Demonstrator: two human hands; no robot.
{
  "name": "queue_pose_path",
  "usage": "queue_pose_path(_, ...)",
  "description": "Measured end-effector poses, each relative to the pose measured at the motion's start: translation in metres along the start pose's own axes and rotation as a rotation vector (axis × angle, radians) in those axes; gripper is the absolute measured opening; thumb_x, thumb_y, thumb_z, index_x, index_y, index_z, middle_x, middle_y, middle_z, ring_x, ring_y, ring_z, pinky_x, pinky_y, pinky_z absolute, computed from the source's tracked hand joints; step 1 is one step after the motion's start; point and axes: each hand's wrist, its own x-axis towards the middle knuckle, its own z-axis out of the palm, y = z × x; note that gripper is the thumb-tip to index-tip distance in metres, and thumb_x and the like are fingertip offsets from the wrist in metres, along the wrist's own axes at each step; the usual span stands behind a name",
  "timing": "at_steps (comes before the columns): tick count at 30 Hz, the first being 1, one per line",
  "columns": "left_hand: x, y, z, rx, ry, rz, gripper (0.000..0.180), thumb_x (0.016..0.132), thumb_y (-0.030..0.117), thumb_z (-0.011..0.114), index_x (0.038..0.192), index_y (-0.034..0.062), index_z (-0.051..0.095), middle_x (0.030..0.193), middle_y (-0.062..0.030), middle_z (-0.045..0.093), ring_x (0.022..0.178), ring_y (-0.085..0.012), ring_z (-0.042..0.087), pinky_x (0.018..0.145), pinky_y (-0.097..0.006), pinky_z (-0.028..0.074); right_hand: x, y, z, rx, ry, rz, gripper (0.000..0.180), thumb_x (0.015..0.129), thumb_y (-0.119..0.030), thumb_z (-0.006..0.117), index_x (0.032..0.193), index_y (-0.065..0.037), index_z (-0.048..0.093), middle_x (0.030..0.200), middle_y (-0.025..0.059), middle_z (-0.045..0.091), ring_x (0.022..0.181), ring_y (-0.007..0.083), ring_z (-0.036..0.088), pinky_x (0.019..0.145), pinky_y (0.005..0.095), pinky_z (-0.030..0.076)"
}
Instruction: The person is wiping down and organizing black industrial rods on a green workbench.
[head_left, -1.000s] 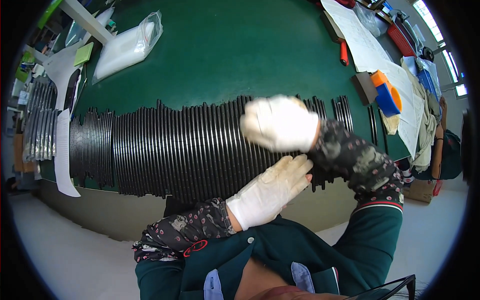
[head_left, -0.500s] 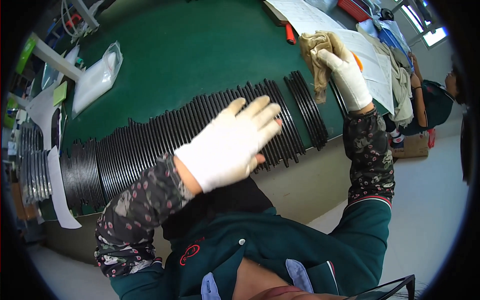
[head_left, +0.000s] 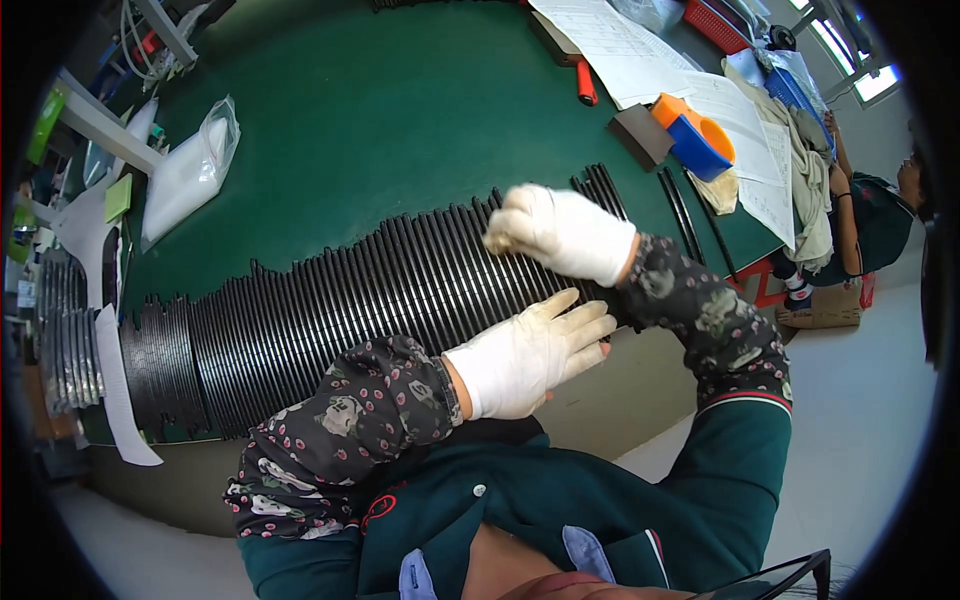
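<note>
A long row of thin black rods (head_left: 330, 310) lies side by side along the table's near edge. My left hand (head_left: 530, 355), in a white glove, rests flat over the near ends of the rods at the row's right part, fingers spread. Above the same part of the row, my right hand (head_left: 560, 230), also gloved, is closed in a fist. A bit of tan cloth (head_left: 501, 244) shows under its fingers; the rest of the cloth is hidden by the hand.
Right of the row lie a few separate rods (head_left: 682, 215), a dark block (head_left: 641, 137), an orange ring (head_left: 712, 128) and a blue ring (head_left: 698, 150). Papers (head_left: 640, 70) and a red-handled tool (head_left: 586, 84) are beyond. A clear plastic bag (head_left: 190, 180) lies left. Another person (head_left: 870, 215) is at the right.
My right hand has come left and down from the table's right side onto the rods, with the cloth now mostly covered. My left hand has slid right and nearer the table edge.
</note>
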Motion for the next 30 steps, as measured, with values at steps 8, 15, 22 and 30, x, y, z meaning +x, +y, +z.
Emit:
queue_pose_path(8, -0.006, -0.001, 0.011, -0.13, 0.001, -0.064, 0.069, 0.072, 0.029, 0.073, 0.132, 0.0034, 0.051, 0.143, -0.0137, 0.041, 0.138, -0.0279, 0.034, 0.114, -0.043, 0.026, 0.004, -0.019, -0.007, 0.144, -0.106, -0.047, 0.013, 0.085, -0.021, 0.065, 0.093, -0.011, 0.063, 0.083, 0.0058, 0.06, 0.077, 0.0234, 0.064, 0.069, 0.0335, 0.055)
queue_pose_path(15, 0.002, -0.005, -0.001, -0.031, 0.021, 0.01, 0.071, 0.067, 0.028, 0.076, 0.129, 0.0035, 0.053, 0.139, -0.0142, 0.044, 0.134, -0.0276, 0.038, 0.113, -0.043, 0.026, 0.048, 0.025, 0.006, -0.055, 0.011, 0.051, 0.016, 0.087, -0.022, 0.063, 0.095, -0.009, 0.06, 0.088, 0.006, 0.061, 0.078, 0.0263, 0.063, 0.07, 0.0349, 0.053)
queue_pose_path(22, 0.012, -0.01, -0.007, -0.12, 0.047, 0.078, 0.079, 0.068, 0.036, 0.078, 0.131, 0.0009, 0.048, 0.141, -0.0164, 0.04, 0.136, -0.0313, 0.035, 0.111, -0.048, 0.03, -0.042, 0.009, -0.088, 0.171, 0.671, 0.569, 0.018, 0.094, -0.018, 0.059, 0.103, -0.002, 0.059, 0.083, 0.0056, 0.065, 0.073, 0.0169, 0.064, 0.07, 0.0299, 0.054)
queue_pose_path(30, 0.08, -0.046, -0.002, 0.041, 0.108, -0.041, 0.071, 0.084, 0.044, 0.065, 0.137, 0.0007, 0.045, 0.147, -0.0181, 0.039, 0.141, -0.0329, 0.03, 0.114, -0.05, 0.027, -0.16, 0.028, -0.095, -0.183, 0.417, 1.187, 0.03, 0.087, -0.029, 0.06, 0.104, -0.004, 0.062, 0.091, 0.022, 0.067, 0.088, 0.0364, 0.065, 0.079, 0.0411, 0.05)
